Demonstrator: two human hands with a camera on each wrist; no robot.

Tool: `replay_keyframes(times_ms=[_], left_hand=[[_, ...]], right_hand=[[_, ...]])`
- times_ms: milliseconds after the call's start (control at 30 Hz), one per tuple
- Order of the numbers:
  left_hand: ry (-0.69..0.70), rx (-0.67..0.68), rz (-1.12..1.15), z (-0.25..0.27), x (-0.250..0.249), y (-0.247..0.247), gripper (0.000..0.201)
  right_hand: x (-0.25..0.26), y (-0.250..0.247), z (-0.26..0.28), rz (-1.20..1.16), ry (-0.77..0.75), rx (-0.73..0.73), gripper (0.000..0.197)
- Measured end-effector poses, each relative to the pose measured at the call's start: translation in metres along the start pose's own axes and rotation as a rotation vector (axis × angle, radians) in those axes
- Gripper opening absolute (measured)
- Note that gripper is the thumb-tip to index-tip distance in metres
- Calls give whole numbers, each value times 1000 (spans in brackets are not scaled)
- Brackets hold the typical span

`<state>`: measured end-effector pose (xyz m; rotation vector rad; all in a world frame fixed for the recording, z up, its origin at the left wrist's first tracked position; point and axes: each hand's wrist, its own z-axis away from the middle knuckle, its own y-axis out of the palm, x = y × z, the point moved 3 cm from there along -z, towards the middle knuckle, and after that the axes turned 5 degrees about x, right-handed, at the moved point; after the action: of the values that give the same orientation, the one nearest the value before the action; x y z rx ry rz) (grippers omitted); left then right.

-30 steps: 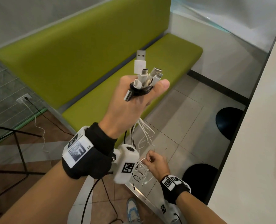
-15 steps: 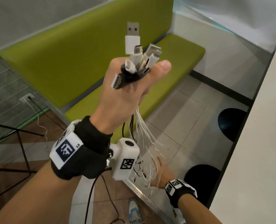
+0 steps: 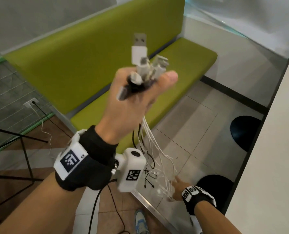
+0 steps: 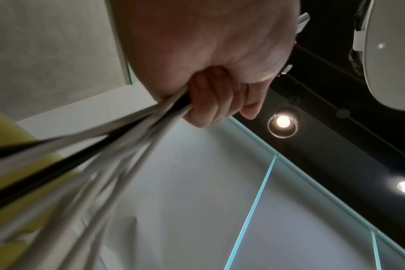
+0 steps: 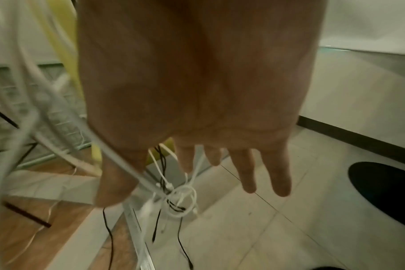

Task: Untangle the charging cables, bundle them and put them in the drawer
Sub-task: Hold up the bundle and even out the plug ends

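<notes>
My left hand [image 3: 133, 102] is raised in front of me and grips a bunch of charging cables [image 3: 150, 141] just below their plugs. The USB plugs [image 3: 139, 51] stick up above the fist, white ones and a black one. In the left wrist view the fingers [image 4: 210, 102] curl tightly round the white and black cords [image 4: 118, 138]. The cords hang down, and their lower ends form a loose tangle [image 5: 178, 199]. My right hand [image 3: 177, 190] is low among those hanging strands with its fingers [image 5: 247, 173] spread straight; a white strand lies across the thumb.
A green bench [image 3: 93, 53] stands ahead. A white table edge [image 3: 274, 149] runs along the right, with two black round stool seats [image 3: 245, 130] under it. A black stand frame [image 3: 22, 149] and floor cords sit at the left. My shoe [image 3: 141, 222] is below.
My left hand has lifted the plug bunch higher. My right hand let go of the strand it pinched, dropped lower and spread its fingers among the cord ends.
</notes>
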<state>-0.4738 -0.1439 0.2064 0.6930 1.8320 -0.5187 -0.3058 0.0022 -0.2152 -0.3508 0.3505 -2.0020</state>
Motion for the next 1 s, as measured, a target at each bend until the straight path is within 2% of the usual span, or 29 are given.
replay_keyframes(times_ms=[67,100,267,367,433,467,567,633,733,867,967,1000], left_hand=[[29,-1,25,-6,-7,-10,41],[38,12,34,-9,-9,-12,41],[12,36,25,-2,-5,8,42],[-16,89,34,4,3,19,42],[-37,111,48,5,5,22,42],[-48,113,55,6,6,23,41],[-90,102,84,9,10,22,41],[-100,90,139,9,9,21,41],[-53,124,186,5,0,23,40],[16,155,284,-5,-22,16,41],[54,163,279,-10,-35,11,42],[53,164,281,-11,-37,10,42]], right_hand=[[-10,7,1,-13,19,-5,98],[-10,7,2,-17,16,-42,97],[19,-22,18,-107,-62,-219,46],[43,-47,29,-179,-159,-341,34],[59,-65,40,-247,-241,-409,18],[66,-74,48,-299,-294,-458,14],[85,-95,73,-441,-471,-576,23],[96,-97,79,-485,-527,-583,26],[113,-93,67,-429,-557,-495,12],[122,-70,37,-394,-446,-274,11],[120,-44,-6,-379,-399,-184,28],[120,-44,-4,-402,-377,-172,32]])
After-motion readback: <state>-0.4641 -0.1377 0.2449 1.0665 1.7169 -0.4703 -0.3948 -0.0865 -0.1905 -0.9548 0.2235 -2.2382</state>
